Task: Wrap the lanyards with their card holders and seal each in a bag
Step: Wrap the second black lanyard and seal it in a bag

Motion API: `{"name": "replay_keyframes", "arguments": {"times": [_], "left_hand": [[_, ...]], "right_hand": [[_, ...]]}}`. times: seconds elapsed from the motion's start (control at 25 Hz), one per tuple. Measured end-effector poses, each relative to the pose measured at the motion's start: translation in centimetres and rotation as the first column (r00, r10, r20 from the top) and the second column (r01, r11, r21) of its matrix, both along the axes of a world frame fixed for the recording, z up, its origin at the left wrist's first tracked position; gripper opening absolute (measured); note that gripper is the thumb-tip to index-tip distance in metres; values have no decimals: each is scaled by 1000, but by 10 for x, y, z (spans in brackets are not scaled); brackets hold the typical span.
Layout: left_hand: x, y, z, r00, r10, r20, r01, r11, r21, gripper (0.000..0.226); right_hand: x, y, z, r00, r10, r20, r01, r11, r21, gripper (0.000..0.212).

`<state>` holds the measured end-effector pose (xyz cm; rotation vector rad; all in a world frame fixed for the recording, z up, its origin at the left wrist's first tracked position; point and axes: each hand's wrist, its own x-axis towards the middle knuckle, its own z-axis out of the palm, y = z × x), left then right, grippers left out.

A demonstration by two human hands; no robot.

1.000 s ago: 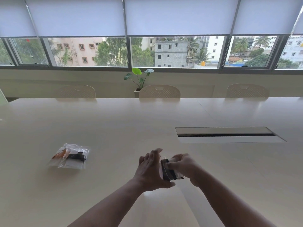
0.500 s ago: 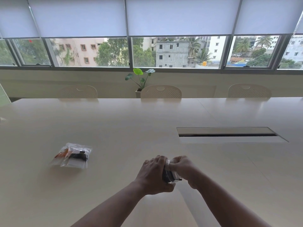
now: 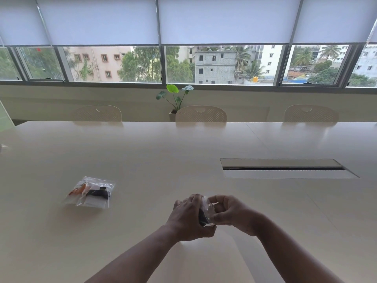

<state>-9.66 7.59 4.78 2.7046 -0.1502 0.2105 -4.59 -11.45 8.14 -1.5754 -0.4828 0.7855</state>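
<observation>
- Bag (image 3: 208,209) of thin clear plastic, pinched upright between my left hand (image 3: 188,218) and right hand (image 3: 231,214) above the tabletop (image 3: 183,156); I judge it light, limp and slippery, best gripped along its edges.
- Contents: dark lanyard bundle, partly hidden.
- Filled bags (image 3: 89,193) lie well to the left, holding orange and black lanyards.

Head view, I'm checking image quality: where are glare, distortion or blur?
Head view: wide-angle bending bows the window frames; daylight sheens the pale glossy table; the small clear plastic bag between left hand and right hand is softly blurred.
</observation>
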Motion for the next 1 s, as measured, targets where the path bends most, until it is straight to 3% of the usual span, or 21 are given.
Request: {"name": "replay_keyframes", "arguments": {"times": [0.2,0.44,0.56,0.68,0.8,0.92,1.0], "left_hand": [[-1,-2,-2,1000,10,-4,-10,1000,-26,86],[-1,-2,1,999,43,7,-43,997,-61,79],[-3,-5,-1,998,61,-34,-63,995,-81,82],[-1,-2,7,989,41,-141,-70,976,-208,102],[2,10,18,964,-29,-266,-92,898,-431,107],[5,20,21,954,-9,-300,-179,785,-593,77],[7,21,21,940,-9,-342,-259,635,-728,63]], "right_hand": [[-3,8,-5,996,-53,76,60,995,-81,29],[-4,8,-6,979,40,200,31,939,-341,14],[-4,11,-8,976,-26,215,89,952,-291,14],[-4,9,-9,979,-122,164,152,971,-184,12],[-3,7,-11,976,-196,89,202,978,-56,11],[-3,6,-13,977,-207,42,208,978,-17,21],[-5,8,-15,979,-201,15,201,980,17,23]]}}
